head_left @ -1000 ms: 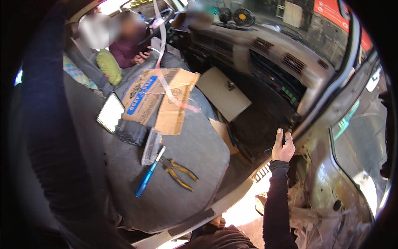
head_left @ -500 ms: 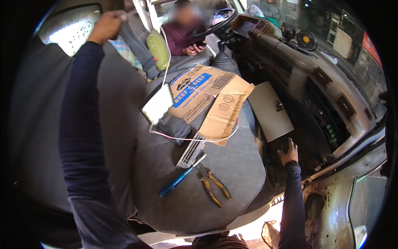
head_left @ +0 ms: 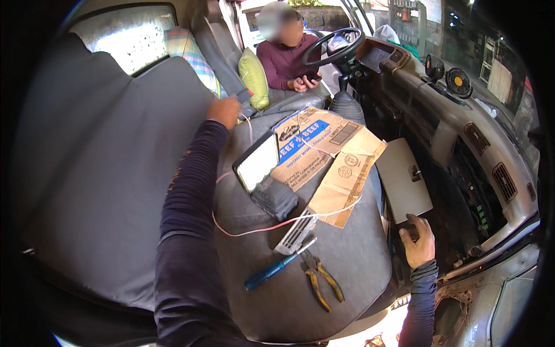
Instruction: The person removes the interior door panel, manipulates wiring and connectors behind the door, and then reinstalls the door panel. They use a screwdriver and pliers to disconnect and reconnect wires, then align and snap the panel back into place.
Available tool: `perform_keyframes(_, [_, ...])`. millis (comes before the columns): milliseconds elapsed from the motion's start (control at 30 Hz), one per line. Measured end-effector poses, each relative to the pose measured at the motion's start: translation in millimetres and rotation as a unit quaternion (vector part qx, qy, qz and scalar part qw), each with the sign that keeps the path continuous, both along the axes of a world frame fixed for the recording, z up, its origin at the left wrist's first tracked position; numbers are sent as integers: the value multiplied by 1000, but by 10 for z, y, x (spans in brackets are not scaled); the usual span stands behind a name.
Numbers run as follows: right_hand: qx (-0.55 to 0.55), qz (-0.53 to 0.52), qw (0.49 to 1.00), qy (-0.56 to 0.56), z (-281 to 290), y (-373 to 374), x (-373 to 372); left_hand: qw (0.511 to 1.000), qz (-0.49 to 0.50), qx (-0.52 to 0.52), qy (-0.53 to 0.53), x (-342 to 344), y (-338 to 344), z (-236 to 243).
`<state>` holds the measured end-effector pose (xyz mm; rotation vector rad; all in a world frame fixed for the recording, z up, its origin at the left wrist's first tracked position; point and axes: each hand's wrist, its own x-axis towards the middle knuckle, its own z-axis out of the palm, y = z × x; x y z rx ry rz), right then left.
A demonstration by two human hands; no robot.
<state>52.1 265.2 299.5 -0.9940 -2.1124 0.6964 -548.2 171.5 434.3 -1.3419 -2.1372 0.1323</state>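
Observation:
My left hand [head_left: 225, 110] is closed on a thin pink-white wire [head_left: 248, 230] that loops down across the grey seat [head_left: 358, 272]. My right hand [head_left: 417, 243] is low at the right, fingers bent but apart, beside a detached beige panel [head_left: 403, 182]. On the seat lie flattened cardboard [head_left: 352, 185], a bright rectangular panel with a dark frame [head_left: 259, 162], a dark bundled object [head_left: 272, 196], a pale slotted piece [head_left: 293, 232], a blue screwdriver [head_left: 266, 273] and yellow-handled pliers [head_left: 326, 280].
A person in maroon [head_left: 283, 66] sits at the far seat holding a dark object, beside a green pillow [head_left: 254, 78] and steering wheel [head_left: 332, 49]. A gear lever boot [head_left: 346, 107] is mid-cab. The dashboard [head_left: 457, 127] with small fans [head_left: 458, 82] runs along the right.
My left hand was raised high half a second ago and is now lower, above the seat. The wire's loop lies lower. My right hand stays by the panel; the view has shifted.

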Motion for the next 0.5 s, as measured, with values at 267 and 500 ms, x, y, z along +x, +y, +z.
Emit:
perform_keyframes(267, [37,165,981,94,616,-357,-788,940,-260,26,-218,314,1083,47])
perform_keyframes(500, [77,284,950,109,807,-377,-2019,926,-361,-5,-106,761,1129,44])
